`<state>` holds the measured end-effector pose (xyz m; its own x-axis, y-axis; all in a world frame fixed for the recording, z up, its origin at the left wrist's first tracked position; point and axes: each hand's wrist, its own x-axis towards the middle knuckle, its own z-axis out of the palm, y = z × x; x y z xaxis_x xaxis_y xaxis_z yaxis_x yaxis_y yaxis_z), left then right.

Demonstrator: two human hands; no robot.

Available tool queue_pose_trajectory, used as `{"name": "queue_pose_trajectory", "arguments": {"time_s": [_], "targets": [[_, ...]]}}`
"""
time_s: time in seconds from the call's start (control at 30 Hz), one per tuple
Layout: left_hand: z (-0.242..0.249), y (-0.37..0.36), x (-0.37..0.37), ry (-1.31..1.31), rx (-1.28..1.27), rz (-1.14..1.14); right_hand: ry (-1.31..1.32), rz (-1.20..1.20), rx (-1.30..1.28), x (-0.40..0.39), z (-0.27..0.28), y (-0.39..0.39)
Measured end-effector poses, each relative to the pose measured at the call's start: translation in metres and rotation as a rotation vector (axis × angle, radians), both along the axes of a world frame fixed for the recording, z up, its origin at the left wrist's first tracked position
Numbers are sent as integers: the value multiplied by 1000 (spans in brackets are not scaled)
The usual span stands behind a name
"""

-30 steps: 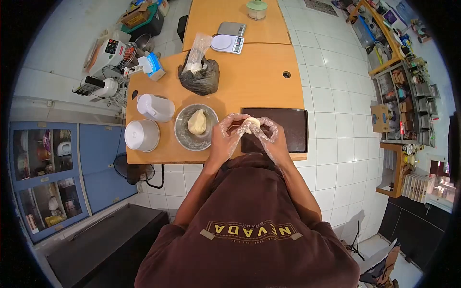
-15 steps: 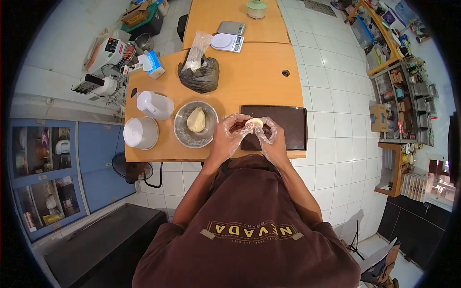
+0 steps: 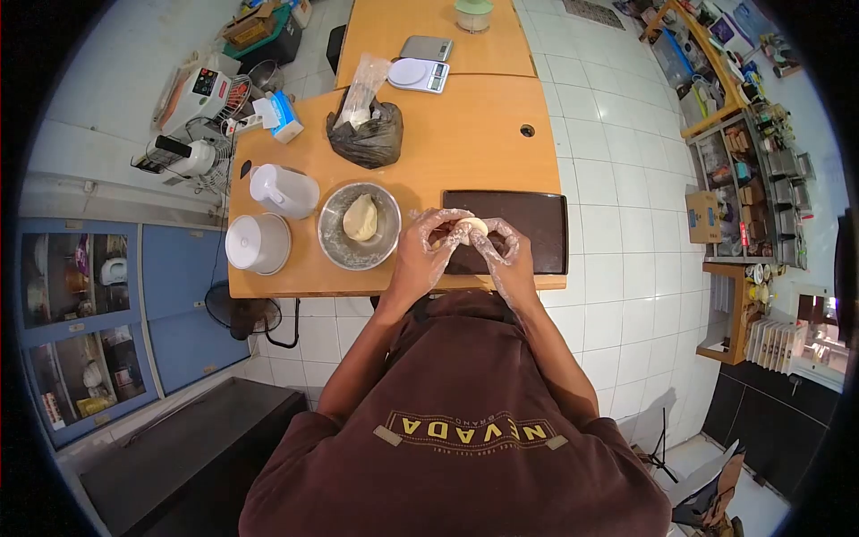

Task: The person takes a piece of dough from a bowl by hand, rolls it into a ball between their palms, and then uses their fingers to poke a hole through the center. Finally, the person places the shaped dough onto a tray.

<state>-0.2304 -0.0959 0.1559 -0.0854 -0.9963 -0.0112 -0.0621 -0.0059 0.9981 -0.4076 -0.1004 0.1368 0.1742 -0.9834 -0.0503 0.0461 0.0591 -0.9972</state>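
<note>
Between the fingertips of both floury hands is a small pale piece of dough (image 3: 475, 225). My left hand (image 3: 433, 240) pinches it from the left, and my right hand (image 3: 503, 247) grips its other side. Both hands are above the left part of a dark baking tray (image 3: 537, 234). To the left of my left hand stands a steel bowl (image 3: 327, 234), with a large lump of dough (image 3: 361, 218) inside. The fingers partly cover the small piece, so its full shape is hidden.
A white pitcher (image 3: 284, 191) and a white lidded tub (image 3: 258, 243) stand at the table's left. Behind the bowl lies a black plastic bag (image 3: 367, 141) with a clear bag on it. Farther back are a white kitchen scale (image 3: 417, 75) and a grey scale (image 3: 427, 47).
The view has shifted slightly, so the table things appear a little farther left and up. Both hands still hold the small dough piece, with the fingers slightly repositioned around it.
</note>
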Motion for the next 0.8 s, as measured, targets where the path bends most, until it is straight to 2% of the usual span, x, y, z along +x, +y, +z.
{"name": "queue_pose_trajectory", "arguments": {"time_s": [0.27,0.43,0.63,0.73,0.8], "targets": [[5,8,-14,8,20,-19,17,-28,-1,-11,-1,10],[5,9,-15,7,21,-8,-94,-34,76,-13,9,13],[9,11,-14,-155,-27,-59,9,-10,46,-17,-3,12],[9,12,-17,-214,-141,-38,60,14,-7,-19,-6,13],[9,10,-16,-275,-90,-102,77,28,-23,-19,-6,13]]}}
